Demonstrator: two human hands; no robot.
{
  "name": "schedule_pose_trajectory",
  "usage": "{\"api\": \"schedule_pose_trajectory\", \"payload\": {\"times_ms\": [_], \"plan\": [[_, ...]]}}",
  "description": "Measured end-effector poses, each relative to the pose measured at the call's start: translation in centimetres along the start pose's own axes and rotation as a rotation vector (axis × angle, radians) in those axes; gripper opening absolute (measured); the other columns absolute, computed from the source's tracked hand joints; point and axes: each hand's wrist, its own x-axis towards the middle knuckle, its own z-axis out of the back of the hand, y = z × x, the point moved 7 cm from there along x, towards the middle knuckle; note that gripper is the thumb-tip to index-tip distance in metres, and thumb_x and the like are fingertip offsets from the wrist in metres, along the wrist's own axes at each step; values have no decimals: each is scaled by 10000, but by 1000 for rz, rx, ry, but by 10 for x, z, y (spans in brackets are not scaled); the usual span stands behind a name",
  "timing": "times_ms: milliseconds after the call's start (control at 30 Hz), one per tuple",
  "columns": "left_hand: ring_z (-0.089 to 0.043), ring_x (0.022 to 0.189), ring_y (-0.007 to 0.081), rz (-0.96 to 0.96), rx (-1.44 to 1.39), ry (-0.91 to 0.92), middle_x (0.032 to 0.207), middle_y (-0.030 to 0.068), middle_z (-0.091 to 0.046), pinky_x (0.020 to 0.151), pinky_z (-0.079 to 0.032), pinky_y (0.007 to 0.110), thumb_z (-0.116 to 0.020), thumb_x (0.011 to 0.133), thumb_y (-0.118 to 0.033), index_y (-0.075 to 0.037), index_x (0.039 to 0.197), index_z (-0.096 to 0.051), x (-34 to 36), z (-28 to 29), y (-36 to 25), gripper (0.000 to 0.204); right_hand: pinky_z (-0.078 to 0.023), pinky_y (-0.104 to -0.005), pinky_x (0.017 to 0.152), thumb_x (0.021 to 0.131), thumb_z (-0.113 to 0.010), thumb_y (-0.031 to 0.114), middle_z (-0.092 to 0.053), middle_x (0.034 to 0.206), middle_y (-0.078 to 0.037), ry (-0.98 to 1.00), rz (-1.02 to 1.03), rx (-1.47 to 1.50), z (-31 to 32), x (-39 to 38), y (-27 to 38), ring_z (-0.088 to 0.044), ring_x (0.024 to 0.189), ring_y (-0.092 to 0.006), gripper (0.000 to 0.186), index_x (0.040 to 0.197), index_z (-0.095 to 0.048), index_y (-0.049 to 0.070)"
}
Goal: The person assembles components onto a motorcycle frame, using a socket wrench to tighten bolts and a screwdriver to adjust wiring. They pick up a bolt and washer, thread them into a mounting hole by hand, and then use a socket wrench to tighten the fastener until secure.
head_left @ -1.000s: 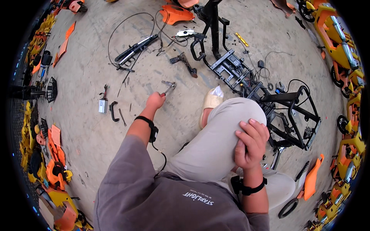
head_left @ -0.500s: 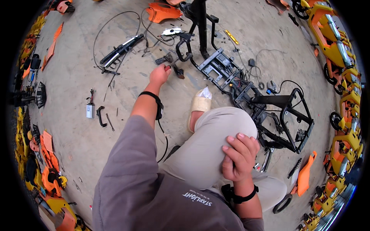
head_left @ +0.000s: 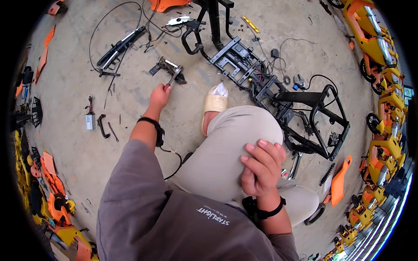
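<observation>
My left hand (head_left: 159, 97) is closed on the handle of a silver wrench-like tool (head_left: 175, 74), whose head lies over a dark metal bracket (head_left: 155, 69) on the concrete floor; whether they touch, I cannot tell. My right hand (head_left: 262, 169) rests open on my bent knee, its fingers curved and slightly apart. Beyond the knee lies a stripped black vehicle frame (head_left: 235, 56) with wires. My sandalled foot (head_left: 214, 103) is between the bracket and that frame.
Black-and-silver fork tubes (head_left: 119, 51), cables, a silver box (head_left: 90, 121) and loose tools lie leftward. An orange panel (head_left: 340, 185) and a shock absorber (head_left: 329, 175) lie at right. Yellow-orange scooters (head_left: 385, 152) line the right side; piled parts (head_left: 56, 191) line the left.
My left hand has moved forward and left with the tool, from bare floor to the dark bracket. My right hand stays on the knee. The whole view has shifted somewhat.
</observation>
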Motion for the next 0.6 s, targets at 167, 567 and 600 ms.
{"api": "schedule_pose_trajectory", "payload": {"times_ms": [167,567,600], "plan": [[-641,920,460,-38,101,20,943,244,-687,790,-508,522,-623,946,-437,-52,1007,-600,-74,34,58,391,-306,-402,1111,827,-604,141,-739,1085,-70,-26,31,14,1,0,1,-629,1124,-262,180,942,-741,118],[-673,829,417,-26,126,50,861,204,-705,711,-528,498,-650,939,-410,-45,1010,-661,-160,80,111,372,-310,-406,1106,776,-608,106,-737,1087,-78,-50,57,28,1,-4,5,-632,1111,-268,205,936,-736,106],[-673,829,417,-29,131,37,861,204,-705,711,-528,498,-650,939,-410,-45,1010,-661,-156,79,103,372,-309,-406,1106,768,-610,100,-737,1085,-75,-41,59,31,0,-3,6,-631,1113,-266,210,935,-736,108]]}}
